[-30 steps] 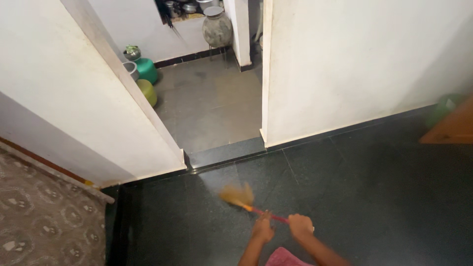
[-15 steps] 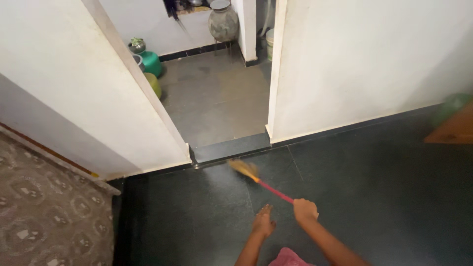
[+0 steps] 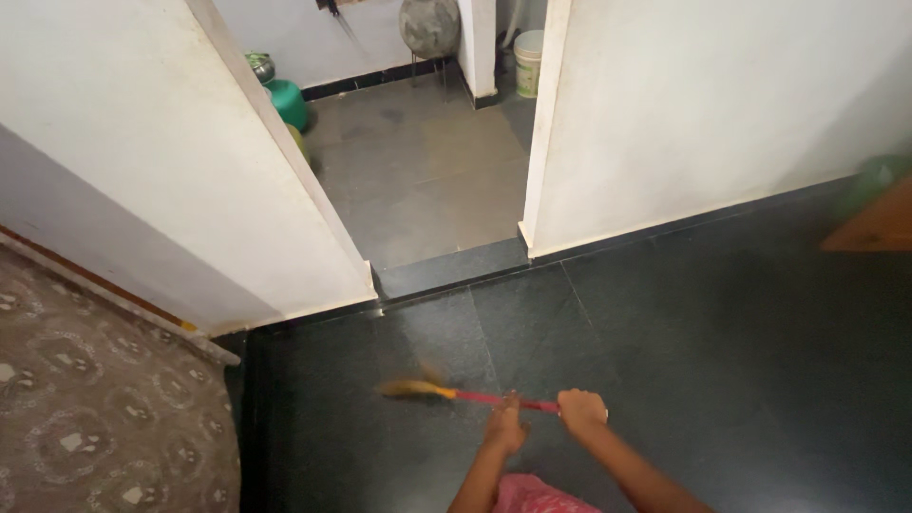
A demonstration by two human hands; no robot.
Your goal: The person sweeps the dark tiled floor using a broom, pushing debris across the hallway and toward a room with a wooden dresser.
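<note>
Sweeping is in hand: a short broom [image 3: 456,392] with a red handle and straw-coloured bristles is held low and almost level over the dark tiled floor [image 3: 722,361], bristles pointing left, just short of the doorway threshold [image 3: 446,271]. The left hand [image 3: 504,429] and the right hand [image 3: 581,410] are both closed around the handle, fingers curled tight. No dust pile can be made out, so how much is swept cannot be judged. Compared with half a second ago, the broom head is swung from near the threshold to lower and further left, blurred by motion.
</note>
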